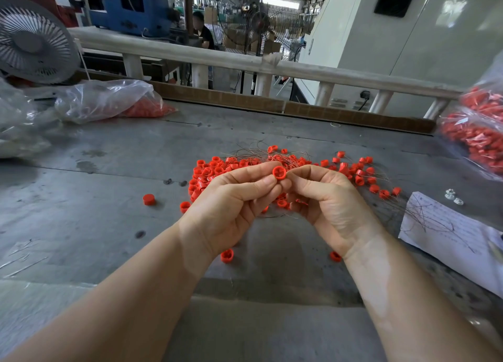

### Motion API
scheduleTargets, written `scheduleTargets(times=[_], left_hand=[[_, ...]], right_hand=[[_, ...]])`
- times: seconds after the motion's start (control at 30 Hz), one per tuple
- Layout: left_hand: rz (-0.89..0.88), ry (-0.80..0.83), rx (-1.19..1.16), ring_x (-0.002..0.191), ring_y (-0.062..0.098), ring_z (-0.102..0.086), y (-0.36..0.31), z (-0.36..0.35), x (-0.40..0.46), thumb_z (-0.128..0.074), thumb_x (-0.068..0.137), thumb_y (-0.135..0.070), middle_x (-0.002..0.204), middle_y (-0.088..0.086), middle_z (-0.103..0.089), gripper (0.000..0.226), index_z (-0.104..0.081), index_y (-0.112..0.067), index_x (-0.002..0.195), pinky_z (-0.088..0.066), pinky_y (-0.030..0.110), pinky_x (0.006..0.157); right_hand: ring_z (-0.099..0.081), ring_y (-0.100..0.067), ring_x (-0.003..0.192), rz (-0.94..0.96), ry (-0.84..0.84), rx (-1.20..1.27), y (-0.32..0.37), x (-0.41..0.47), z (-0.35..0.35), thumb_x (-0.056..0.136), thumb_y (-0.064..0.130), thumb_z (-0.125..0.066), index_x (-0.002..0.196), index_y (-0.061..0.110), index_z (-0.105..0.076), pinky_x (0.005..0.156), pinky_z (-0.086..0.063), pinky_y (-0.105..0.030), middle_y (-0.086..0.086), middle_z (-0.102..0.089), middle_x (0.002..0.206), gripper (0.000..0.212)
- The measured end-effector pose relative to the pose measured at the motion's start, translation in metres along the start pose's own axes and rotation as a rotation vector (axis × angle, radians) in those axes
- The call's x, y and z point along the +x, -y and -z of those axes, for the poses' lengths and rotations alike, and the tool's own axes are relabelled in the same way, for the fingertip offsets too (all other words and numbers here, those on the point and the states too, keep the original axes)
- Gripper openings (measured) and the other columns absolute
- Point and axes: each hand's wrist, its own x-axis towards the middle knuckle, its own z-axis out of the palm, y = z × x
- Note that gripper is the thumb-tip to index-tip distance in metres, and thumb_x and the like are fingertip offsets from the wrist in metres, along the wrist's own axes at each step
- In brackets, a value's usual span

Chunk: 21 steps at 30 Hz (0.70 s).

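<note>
Your left hand (pixel 231 203) pinches the red cap (pixel 279 173) at fingertip, held up over the pile of caps (pixel 209 171) on the bench (pixel 95 198); your right hand (pixel 326 198) is curled in, fingertips nipping the cap's right edge; can't tell if a wire is in there. Tiny grip, so a twist could pop the cap into the pile; loose wires (pixel 272 154) could snag.
</note>
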Motion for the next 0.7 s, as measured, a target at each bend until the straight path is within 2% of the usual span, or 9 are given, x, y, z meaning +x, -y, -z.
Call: scheduleTargets(times=[0.23,0.5,0.7], left_hand=[[-0.027,0.023,-0.005,0.070,0.014,-0.072,0.0004,0.0002,0.0004,-0.057,0.064,0.002,0.074,0.009,-0.072,0.023,-0.077,-0.008,0.071,-0.054,0.014,0.058],[-0.015,0.044,-0.011,0.068,0.014,-0.071,0.0004,0.0007,-0.0002,-0.057,0.065,0.003,0.073,0.010,-0.072,0.022,-0.076,-0.006,0.071,-0.055,0.016,0.058],[-0.036,0.095,0.055,0.067,0.012,-0.070,-0.0006,0.0039,0.0003,-0.059,0.068,-0.002,0.073,0.008,-0.070,0.023,-0.077,-0.012,0.077,-0.056,0.018,0.059]], right_hand=[[-0.056,-0.004,0.051,-0.034,-0.013,0.042,0.0002,0.0005,-0.0005,0.059,0.021,-0.070,0.061,0.017,-0.069,0.048,-0.045,-0.016,0.004,-0.064,0.059,0.005],[-0.057,-0.003,0.051,-0.018,-0.014,0.026,0.0011,-0.0010,-0.0004,0.061,0.017,-0.068,0.063,0.015,-0.069,0.045,-0.045,-0.015,0.003,-0.066,0.060,0.003],[-0.058,-0.004,0.047,-0.015,-0.016,0.065,0.0029,-0.0020,-0.0019,0.062,0.015,-0.067,0.063,0.013,-0.068,0.042,-0.044,-0.015,0.001,-0.065,0.057,0.002]])
